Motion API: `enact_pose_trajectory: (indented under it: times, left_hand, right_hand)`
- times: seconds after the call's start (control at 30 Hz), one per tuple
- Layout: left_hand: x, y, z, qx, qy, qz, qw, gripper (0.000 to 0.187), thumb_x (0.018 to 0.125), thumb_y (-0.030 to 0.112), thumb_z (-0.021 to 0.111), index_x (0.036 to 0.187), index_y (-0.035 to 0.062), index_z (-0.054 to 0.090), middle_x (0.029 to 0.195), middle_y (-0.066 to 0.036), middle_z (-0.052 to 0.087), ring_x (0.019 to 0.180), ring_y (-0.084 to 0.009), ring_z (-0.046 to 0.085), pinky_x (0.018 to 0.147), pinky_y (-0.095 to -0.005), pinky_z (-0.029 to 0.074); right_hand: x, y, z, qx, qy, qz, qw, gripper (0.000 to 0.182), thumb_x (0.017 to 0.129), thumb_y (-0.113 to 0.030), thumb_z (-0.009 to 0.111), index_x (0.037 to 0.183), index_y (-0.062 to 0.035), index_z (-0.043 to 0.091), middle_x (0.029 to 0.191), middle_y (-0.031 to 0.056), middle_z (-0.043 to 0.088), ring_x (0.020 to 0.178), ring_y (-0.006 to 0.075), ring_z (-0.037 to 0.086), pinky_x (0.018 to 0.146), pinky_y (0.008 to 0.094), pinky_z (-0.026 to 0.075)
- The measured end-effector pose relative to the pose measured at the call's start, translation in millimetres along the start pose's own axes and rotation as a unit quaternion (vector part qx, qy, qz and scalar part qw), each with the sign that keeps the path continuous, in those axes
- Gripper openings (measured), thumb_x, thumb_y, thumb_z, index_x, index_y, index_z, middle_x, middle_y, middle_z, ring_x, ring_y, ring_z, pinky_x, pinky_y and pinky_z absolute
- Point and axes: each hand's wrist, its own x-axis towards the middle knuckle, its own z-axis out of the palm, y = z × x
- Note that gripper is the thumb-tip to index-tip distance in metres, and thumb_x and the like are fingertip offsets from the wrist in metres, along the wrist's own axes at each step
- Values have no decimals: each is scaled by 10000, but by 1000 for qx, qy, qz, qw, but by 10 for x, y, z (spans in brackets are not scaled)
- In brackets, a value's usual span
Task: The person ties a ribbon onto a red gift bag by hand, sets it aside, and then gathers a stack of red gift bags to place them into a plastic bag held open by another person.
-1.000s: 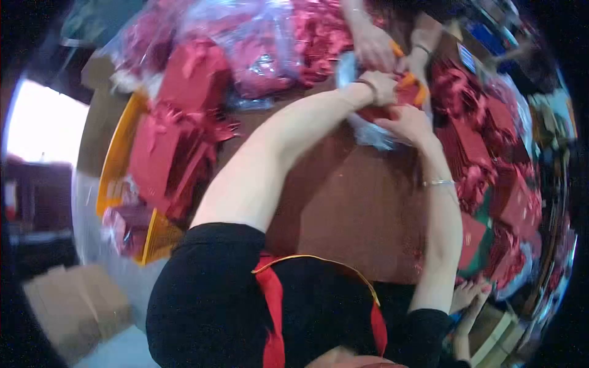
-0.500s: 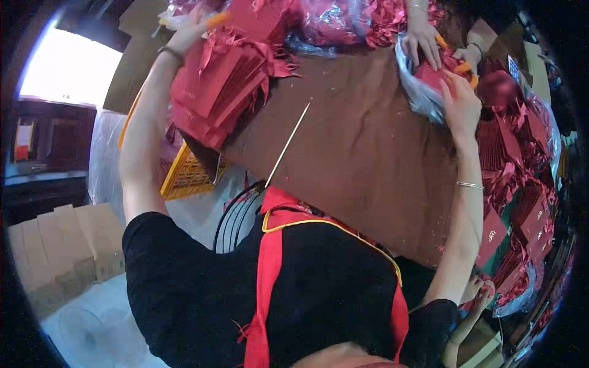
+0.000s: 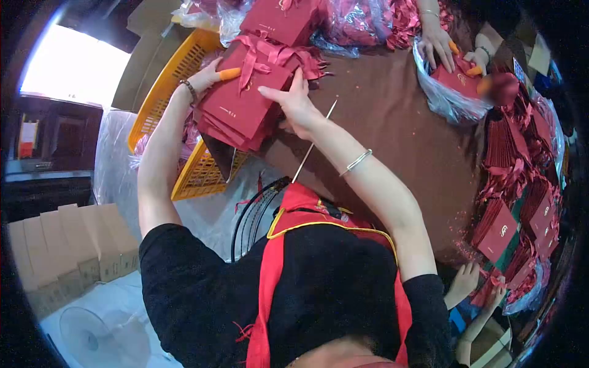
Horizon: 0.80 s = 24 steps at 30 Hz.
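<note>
A stack of red bags with ribbons (image 3: 245, 113) lies tilted at the table's left edge. Holding its left side is my left hand (image 3: 205, 78), with an orange cover on one finger. At the right side my right hand (image 3: 296, 105) grips the stack, its thumb over the top bag and some fingers hidden. More red bags (image 3: 279, 23) lie just beyond. A thin pale stick (image 3: 316, 138) rests on the brown tabletop (image 3: 380, 159), partly behind my right forearm.
A yellow crate (image 3: 146, 107) stands left. A co-worker's hands (image 3: 437, 46) hold red bags in clear plastic (image 3: 451, 105) at the upper right. Another person's hands (image 3: 464, 283) are at the lower right. Red bag piles (image 3: 497, 230) line the right side; cartons (image 3: 67, 242) stand lower left.
My right hand has left the plastic-wrapped bags at the upper right and moved left onto the stack. My left hand has come down to the stack's left side. The view has shifted slightly.
</note>
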Motion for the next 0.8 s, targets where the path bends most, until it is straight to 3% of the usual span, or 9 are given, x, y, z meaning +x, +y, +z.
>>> enact_pose_trajectory:
  times: [0.1,0.17,0.2,0.27,0.37,0.57,0.67,0.73,0.8]
  left_hand:
    - [-106,88,169,-4,10,8,1000,837,734,326,715,1360,66,223,1219,-122,477,1026,-196,544,831,-349,482]
    - [-235,139,256,-23,10,-10,1000,776,760,306,688,1352,63,248,1211,-117,487,1017,-191,551,831,-343,484]
    - [-237,134,262,-57,-31,-15,998,711,782,285,661,1340,67,278,1211,-117,491,1013,-191,555,828,-334,486]
    - [-261,122,303,-83,-37,-46,995,687,795,257,638,1345,81,265,1218,-120,486,1014,-198,558,829,-342,488]
    - [-262,-32,229,-87,6,-3,996,728,774,200,648,1360,109,225,1219,-117,482,1050,-217,540,842,-372,485]
    - [-466,300,417,5,-37,67,997,808,696,148,731,1352,83,266,1242,-81,466,1093,-193,494,920,-350,414]
    - [-486,409,406,143,63,130,979,698,672,50,711,1279,48,366,1186,-85,505,1067,-199,509,927,-337,408]
    - [-740,912,719,70,39,117,990,686,661,-29,688,1265,29,368,1166,-95,517,1059,-202,518,898,-343,440]
    - [-841,1283,865,121,29,214,969,700,658,-40,692,1270,26,356,1144,-97,531,1019,-209,546,866,-345,468]
  right_hand:
    - [117,289,-22,-18,7,-22,1000,1074,725,-270,686,1385,-155,-153,1444,93,-175,1320,365,72,898,631,334]
    - [93,308,-48,1,4,-55,998,1033,731,-226,670,1393,-119,-115,1450,110,-152,1332,333,53,979,567,282]
    - [43,278,-45,-9,21,-84,996,1003,722,-194,663,1397,-68,-68,1457,139,-89,1344,289,25,1059,453,191]
    - [4,269,-24,-25,53,-95,994,987,714,-177,665,1392,-23,-35,1455,166,-24,1350,256,7,1084,359,113]
    - [-31,304,-43,-32,41,-120,991,989,694,-136,678,1389,-4,-13,1450,180,7,1348,275,12,1087,371,103]
    - [-100,410,-65,-45,54,-194,978,1098,634,-158,736,1379,10,-54,1443,205,-8,1346,289,-7,1092,344,58]
    - [-161,423,-82,-14,48,-275,960,1172,599,-220,759,1357,45,-95,1425,267,-49,1340,347,-51,1093,370,27]
    - [-272,338,-93,-36,77,-325,942,1100,635,-192,747,1375,19,-40,1432,200,32,1337,287,46,1088,343,81]
    - [-437,134,-167,-46,128,-397,908,1089,663,-204,734,1378,3,-61,1429,187,75,1330,280,96,1086,372,95]
